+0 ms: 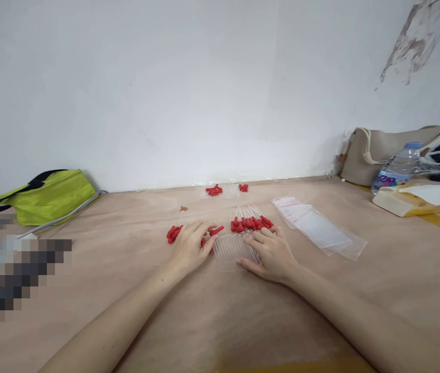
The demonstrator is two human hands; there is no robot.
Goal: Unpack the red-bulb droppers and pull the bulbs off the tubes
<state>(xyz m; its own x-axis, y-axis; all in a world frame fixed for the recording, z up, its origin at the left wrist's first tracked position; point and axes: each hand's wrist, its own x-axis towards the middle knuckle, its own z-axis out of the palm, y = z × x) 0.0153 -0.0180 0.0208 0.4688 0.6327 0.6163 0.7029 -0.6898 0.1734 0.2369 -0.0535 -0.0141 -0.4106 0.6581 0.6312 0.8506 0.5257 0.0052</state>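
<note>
A row of clear droppers with red rubber bulbs (pixel 250 223) lies side by side on the wooden table (pixel 220 311). My right hand (pixel 269 252) rests flat on their clear stems, fingers spread. My left hand (pixel 189 244) sits just left of the row, its fingers pinched on one red bulb (pixel 216 230). A small heap of loose red bulbs (pixel 173 233) lies by the left hand's far side.
More red bulbs (pixel 214 190) lie in clear wrap near the wall. A stack of clear zip bags (pixel 318 226) lies to the right. At far right stand a beige bag (pixel 375 153) and a water bottle (pixel 396 168). A lime-green bag (pixel 47 196) sits at left.
</note>
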